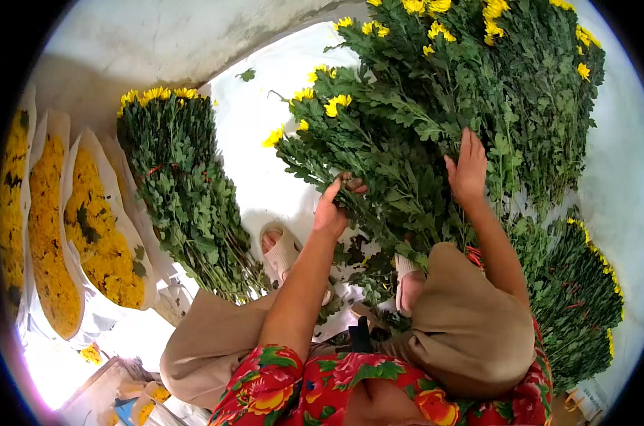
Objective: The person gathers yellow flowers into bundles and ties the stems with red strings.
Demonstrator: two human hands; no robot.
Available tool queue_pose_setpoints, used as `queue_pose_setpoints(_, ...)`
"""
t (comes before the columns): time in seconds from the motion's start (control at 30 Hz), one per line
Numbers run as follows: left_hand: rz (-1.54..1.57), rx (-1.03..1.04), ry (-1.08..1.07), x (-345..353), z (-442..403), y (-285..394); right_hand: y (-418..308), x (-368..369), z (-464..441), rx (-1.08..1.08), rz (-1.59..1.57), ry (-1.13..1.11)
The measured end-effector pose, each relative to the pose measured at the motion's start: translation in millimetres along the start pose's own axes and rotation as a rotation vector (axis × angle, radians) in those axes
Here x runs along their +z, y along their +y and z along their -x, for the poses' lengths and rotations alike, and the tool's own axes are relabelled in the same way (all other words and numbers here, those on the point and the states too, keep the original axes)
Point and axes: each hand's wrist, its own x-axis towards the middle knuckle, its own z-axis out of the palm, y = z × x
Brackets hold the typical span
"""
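Note:
Yellow chrysanthemums [400, 135] with long leafy green stems fan out in front of me, their blooms toward the top and left. My left hand [337, 204] is closed around some stems at the left edge of this pile; its fingertips are partly hidden by leaves. Further right, my right hand [470, 169] lies on the foliage with its fingers stretched out, holding nothing that I can see. Beyond it, more chrysanthemum stems [542, 106] stand densely packed at the upper right.
A chrysanthemum bundle [183, 177] with a red tie lies at left on the white sheet [265, 135]. Paper-wrapped yellow flowers [98, 227] line the far left. Another bundle [574, 305] is at lower right. My sandalled feet and bent knees frame loose leaves [372, 270].

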Motion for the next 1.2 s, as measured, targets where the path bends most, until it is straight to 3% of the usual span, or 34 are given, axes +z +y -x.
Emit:
queue_pose_setpoints(0.17,-0.009,-0.015,-0.079,5.7,3.8,6.9,38.7,1.9,-14.8,0.038,0.201,-0.277)
queue_pose_setpoints(0.27,-0.069,-0.026,-0.059,18.4,10.1,14.3,48.9,6.5,-10.5,0.048,0.012,-0.062)
queue_pose_setpoints(0.37,-0.113,-0.017,-0.134,18.0,11.9,16.9,22.7,-36.2,-29.2,0.097,-0.146,0.090)
queue_pose_setpoints(0.4,-0.112,-0.016,-0.131,18.5,13.1,17.0,19.1,-51.6,-35.2,0.186,-0.156,0.011)
queue_pose_setpoints(0.57,-0.097,0.016,-0.122,10.1,9.1,11.7,-22.1,-153.4,-61.2,0.327,-0.410,0.060)
queue_pose_setpoints(0.63,-0.133,0.031,-0.051,18.1,13.2,13.6,10.4,-150.8,-40.2,0.457,-0.317,0.117)
queue_pose_setpoints(0.7,-0.113,0.027,-0.057,16.9,12.7,13.7,18.4,-169.6,-17.8,0.662,-0.548,0.549)
queue_pose_setpoints(0.83,-0.114,-0.005,-0.018,6.7,11.5,12.3,53.6,-233.8,32.2,0.606,-1.059,0.630)
queue_pose_setpoints(0.93,-0.154,-0.004,-0.006,7.5,10.0,13.1,41.9,-278.4,52.3,0.992,-0.810,0.688)
queue_pose_setpoints(0.97,-0.169,-0.004,0.015,10.0,11.0,12.9,52.4,-283.4,67.8,0.994,-0.798,0.695)
queue_pose_setpoints(1.03,-0.180,-0.017,0.011,16.3,12.2,14.1,78.2,-278.6,105.3,1.198,-0.351,0.821)
queue_pose_setpoints(1.1,-0.191,-0.020,0.014,17.5,12.1,14.5,145.6,-276.3,216.8,1.189,-0.115,0.529)
queue_pose_setpoints(1.17,-0.178,-0.013,0.010,15.8,10.3,13.2,136.3,-267.3,294.9,1.017,0.122,0.301)
queue_pose_setpoints(1.2,-0.176,-0.010,0.011,15.9,10.5,12.4,132.4,-260.2,337.5,1.201,0.174,0.255)
